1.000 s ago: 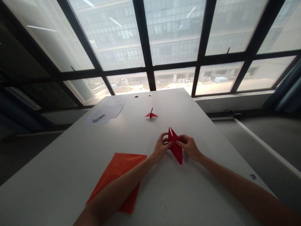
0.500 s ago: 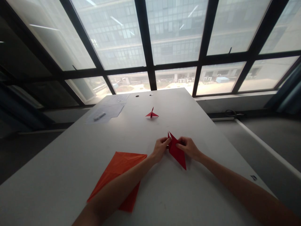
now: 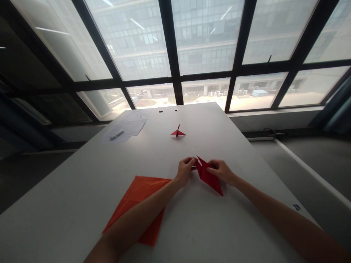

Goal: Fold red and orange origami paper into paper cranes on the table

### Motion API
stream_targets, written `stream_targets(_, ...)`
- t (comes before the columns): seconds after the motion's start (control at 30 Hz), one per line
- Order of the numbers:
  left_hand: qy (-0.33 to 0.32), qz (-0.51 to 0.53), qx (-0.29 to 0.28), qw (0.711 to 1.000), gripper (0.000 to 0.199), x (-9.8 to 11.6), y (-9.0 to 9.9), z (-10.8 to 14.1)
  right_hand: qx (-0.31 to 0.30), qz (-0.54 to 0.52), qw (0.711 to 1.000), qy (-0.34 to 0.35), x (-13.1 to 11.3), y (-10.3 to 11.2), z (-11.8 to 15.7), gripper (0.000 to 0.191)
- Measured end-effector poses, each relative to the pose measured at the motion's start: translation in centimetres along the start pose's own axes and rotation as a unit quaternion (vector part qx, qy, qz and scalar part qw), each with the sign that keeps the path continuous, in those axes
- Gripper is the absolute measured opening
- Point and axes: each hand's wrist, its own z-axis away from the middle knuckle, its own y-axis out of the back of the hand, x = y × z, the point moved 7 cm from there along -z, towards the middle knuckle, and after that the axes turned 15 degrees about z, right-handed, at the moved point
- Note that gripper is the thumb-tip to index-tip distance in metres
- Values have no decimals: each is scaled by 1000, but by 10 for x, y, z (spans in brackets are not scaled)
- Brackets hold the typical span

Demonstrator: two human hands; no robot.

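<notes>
Both hands hold a folded red origami paper (image 3: 210, 178), diamond-shaped, with split narrow points at its far end. My left hand (image 3: 186, 169) pinches one of the narrow points at the paper's left side. On the other side, my right hand (image 3: 221, 171) grips the paper's body between thumb and fingers. The long lower tip slants toward me and to the right. A finished-looking red paper crane (image 3: 177, 133) stands farther off on the table. Under my left forearm lie orange paper sheets (image 3: 139, 188), partly covered by the arm.
The white table (image 3: 219, 226) reaches toward large windows. At its far left are printed sheets (image 3: 131, 126) with a white stick-like item (image 3: 117, 134) on top. A small dark mark (image 3: 296, 207) sits near the right edge.
The red paper has turned slightly, its lower tip swinging right. My left hand has drawn its narrow point a little outward to the left, widening the gap between the points.
</notes>
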Motion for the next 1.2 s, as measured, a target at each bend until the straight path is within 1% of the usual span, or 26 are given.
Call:
stream_targets(0.07, 20, -12, -35, 999, 38, -3, -5, 0, -14, 19, 1000, 12, 1, 1, -1, 24)
stream_targets(0.13, 17, -58, -64, 996, 43, -3, -8, 1, -12, 56, 998, 22, 1, 6, -2, 25)
stream_targets(0.17, -4, -97, -67, 993, 45, 0, -8, 2, -8, 79, 996, 27, 1, 9, -3, 26)
stream_targets(0.2, -41, -146, -62, 987, 47, 6, -8, 2, -3, 106, 994, 31, 0, 11, -3, 27)
stream_targets(0.23, -88, -200, -56, 974, 47, 13, -8, 4, -1, 134, 990, 36, 0, 13, -4, 28)
stream_targets(0.27, -137, -257, -58, 955, 46, 21, -11, 7, -1, 163, 986, 42, -1, 14, -5, 30)
stream_targets(0.3, -179, -309, -74, 931, 44, 27, -15, 10, -3, 196, 979, 51, -2, 14, -5, 30)
stream_targets(0.33, -205, -357, -114, 904, 42, 29, -21, 13, -3, 232, 971, 64, -4, 14, -6, 29)
stream_targets(0.37, -211, -396, -172, 877, 39, 28, -29, 16, 1, 270, 960, 80, -7, 13, -6, 26)
stream_targets(0.4, -201, -426, -233, 851, 36, 23, -35, 19, 11, 308, 946, 97, -10, 14, -6, 24)
stream_targets(0.43, -186, -450, -283, 827, 34, 18, -39, 21, 24, 346, 931, 114, -15, 14, -5, 21)
stream_targets(0.47, -170, -468, -316, 808, 33, 13, -40, 23, 34, 379, 916, 130, -19, 14, -3, 18)
stream_targets(0.5, -159, -482, -330, 795, 32, 10, -40, 23, 39, 406, 902, 143, -24, 14, -1, 15)
stream_targets(0.53, -154, -492, -330, 791, 30, 8, -38, 22, 38, 425, 891, 153, -28, 13, 1, 13)
stream_targets(0.57, -154, -496, -321, 792, 27, 7, -36, 20, 28, 438, 884, 163, -32, 12, 4, 11)
stream_targets(0.67, -159, -481, -301, 808, 21, 7, -33, 20, -17, 450, 871, 196, -41, 3, 14, 13)
stream_targets(0.7, -160, -477, -301, 810, 20, 7, -33, 21, -30, 451, 868, 207, -43, 0, 16, 12)
stream_targets(0.77, -159, -477, -313, 806, 20, 7, -34, 23, -49, 457, 859, 223, -46, -4, 20, 13)
stream_targets(0.83, -160, -476, -320, 803, 19, 8, -35, 25, -58, 467, 852, 228, -45, -6, 21, 21)
stream_targets(0.87, -162, -470, -318, 807, 18, 9, -34, 25, -59, 469, 851, 228, -45, -6, 22, 24)
stream_targets(0.93, -166, -451, -306, 822, 16, 11, -33, 23, -50, 460, 859, 218, -42, -4, 21, 25)
stream_targets(1.03, -166, -435, -282, 839, 13, 11, -30, 19, -17, 421, 892, 167, -33, 1, 18, 25)
stream_targets(1.1, -166, -440, -259, 844, 13, 10, -27, 16, 8, 397, 910, 123, -25, 3, 15, 23)
stream_targets(1.2, -166, -459, -223, 844, 13, 9, -20, 11, 35, 378, 922, 74, -16, 4, 12, 16)
